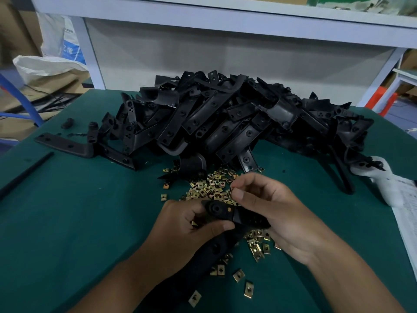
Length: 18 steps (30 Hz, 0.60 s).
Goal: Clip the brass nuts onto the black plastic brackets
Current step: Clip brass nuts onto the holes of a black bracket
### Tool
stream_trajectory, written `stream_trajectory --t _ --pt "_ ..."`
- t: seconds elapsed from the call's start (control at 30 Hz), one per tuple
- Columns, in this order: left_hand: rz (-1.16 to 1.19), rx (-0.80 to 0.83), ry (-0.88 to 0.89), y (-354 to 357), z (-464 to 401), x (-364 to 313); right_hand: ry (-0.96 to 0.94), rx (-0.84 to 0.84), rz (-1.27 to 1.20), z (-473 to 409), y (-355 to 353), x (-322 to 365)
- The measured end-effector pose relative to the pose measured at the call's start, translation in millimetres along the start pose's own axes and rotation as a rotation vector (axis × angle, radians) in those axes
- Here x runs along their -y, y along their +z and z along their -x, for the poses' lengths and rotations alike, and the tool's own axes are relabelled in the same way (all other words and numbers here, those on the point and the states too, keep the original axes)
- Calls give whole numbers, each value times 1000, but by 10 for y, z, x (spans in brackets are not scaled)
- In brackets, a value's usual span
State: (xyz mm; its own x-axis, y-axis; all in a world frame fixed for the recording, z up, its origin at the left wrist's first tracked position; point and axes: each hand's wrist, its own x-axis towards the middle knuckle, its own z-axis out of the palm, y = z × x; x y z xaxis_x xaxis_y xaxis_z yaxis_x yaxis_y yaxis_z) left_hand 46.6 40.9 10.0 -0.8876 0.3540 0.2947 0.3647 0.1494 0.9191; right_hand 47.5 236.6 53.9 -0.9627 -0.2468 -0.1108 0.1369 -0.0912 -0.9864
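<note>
While the left hand (191, 224) curled its fingers and thumb round a black plastic bracket (228, 216) just above the green desk (79, 211), the right hand (270, 208) pinched a single brass nut (230, 192) between thumb and forefinger, its other fingers loosely bent. The pinched nut stood on edge just beyond the bracket's round boss, close to it, though contact between them could not be made out. A small brass spot (229, 209) showed on the held bracket's upper face, between the two hands. The bracket's long arm ran back under the left hand toward the person, dark against the desk. Loose brass nuts (209, 186) lay scattered in a thick patch just beyond both hands, more of them (257, 241) sat under and beside the right palm, and a few strays (239, 274) lay nearer the person, between the forearms. Farther out from the hands rose a large heap of black brackets (237, 118), tumbled at all angles and spreading wide to either side. Out past the left hand, one L-shaped bracket (67, 144) lay flat by itself at the heap's edge, and a thin black rod (27, 175) lay slantwise still farther to that side. Well off to the right of the right hand, a white object (388, 186) and a printed sheet (408, 213) lay at the desk's edge. Behind the heap stood a pale shelf frame (225, 19).
</note>
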Motion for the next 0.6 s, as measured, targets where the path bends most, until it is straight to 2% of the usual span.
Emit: stream_trajectory --t 0.3,0.6 --pt "-27 -20 4 3 -1 30 46 -5 8 3 34 21" --pt "30 -9 -5 -6 -11 11 7 13 118 1 -3 15"
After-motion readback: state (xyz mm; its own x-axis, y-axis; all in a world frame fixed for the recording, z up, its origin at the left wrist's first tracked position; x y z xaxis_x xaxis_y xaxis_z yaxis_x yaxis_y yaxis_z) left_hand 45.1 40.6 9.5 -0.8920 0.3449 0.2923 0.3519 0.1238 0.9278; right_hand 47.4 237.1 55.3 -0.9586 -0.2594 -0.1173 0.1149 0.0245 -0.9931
